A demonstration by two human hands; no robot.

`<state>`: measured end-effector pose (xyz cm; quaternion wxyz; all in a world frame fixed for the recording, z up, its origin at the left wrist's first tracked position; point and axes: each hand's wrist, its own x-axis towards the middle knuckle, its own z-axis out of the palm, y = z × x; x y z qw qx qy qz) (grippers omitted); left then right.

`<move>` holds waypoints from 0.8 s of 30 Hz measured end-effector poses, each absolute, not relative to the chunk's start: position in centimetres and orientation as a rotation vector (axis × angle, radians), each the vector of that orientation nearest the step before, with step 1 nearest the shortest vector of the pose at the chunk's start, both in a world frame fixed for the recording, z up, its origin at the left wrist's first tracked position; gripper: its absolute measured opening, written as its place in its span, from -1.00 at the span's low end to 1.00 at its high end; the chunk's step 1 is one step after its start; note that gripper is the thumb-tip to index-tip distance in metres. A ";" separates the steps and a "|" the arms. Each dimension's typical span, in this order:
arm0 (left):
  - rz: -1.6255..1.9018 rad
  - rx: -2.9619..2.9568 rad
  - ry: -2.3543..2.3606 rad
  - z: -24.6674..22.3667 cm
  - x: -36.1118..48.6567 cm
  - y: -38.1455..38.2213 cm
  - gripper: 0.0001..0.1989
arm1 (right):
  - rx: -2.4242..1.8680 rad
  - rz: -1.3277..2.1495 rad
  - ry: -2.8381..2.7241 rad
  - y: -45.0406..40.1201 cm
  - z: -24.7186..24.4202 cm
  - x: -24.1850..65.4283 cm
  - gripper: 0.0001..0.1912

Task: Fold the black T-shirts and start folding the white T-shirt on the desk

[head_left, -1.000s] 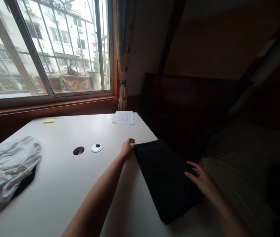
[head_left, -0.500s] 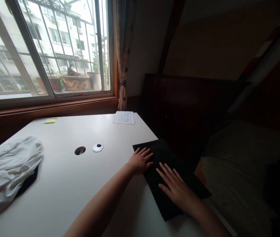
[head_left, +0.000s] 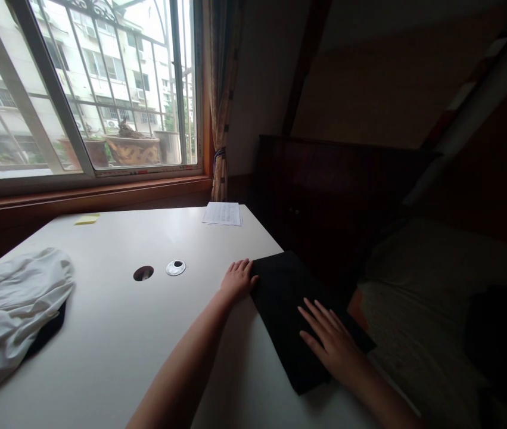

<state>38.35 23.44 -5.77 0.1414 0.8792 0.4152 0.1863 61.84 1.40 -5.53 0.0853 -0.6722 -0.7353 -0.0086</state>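
Observation:
A flat black folded cloth or sheet (head_left: 282,298) lies along the right edge of the white table (head_left: 114,333). At its upper left corner rests my left hand (head_left: 238,279), fingers spread, with the thumb near the black edge. My right hand (head_left: 328,341) lies flat on the lower right part of the black piece, its fingers stretched out and apart. Neither hand grips anything.
Crumpled white cloth (head_left: 21,298) with a dark part beneath it covers the table's left side. Papers (head_left: 223,214) and a yellow note (head_left: 87,220) lie at the far edge. A round hole (head_left: 143,273) and a silver disc (head_left: 176,268) are mid-table.
My left hand has slid left, off the black piece's surface to its edge and corner. My right hand has shifted slightly right and down over it.

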 end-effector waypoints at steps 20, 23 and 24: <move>0.729 2.163 1.418 -2.8 35.4 27.9 -0.63 | -1.973 0.004 -2.228 2.2 -5.6 57.8 -0.33; 0.789 2.224 1.469 -2.2 33.7 28.8 -0.66 | -2.006 0.120 -2.221 3.3 -4.7 54.5 -0.29; 0.806 2.249 1.488 -2.0 33.1 29.0 -0.66 | -2.006 0.154 -2.229 3.7 -4.3 53.5 -0.28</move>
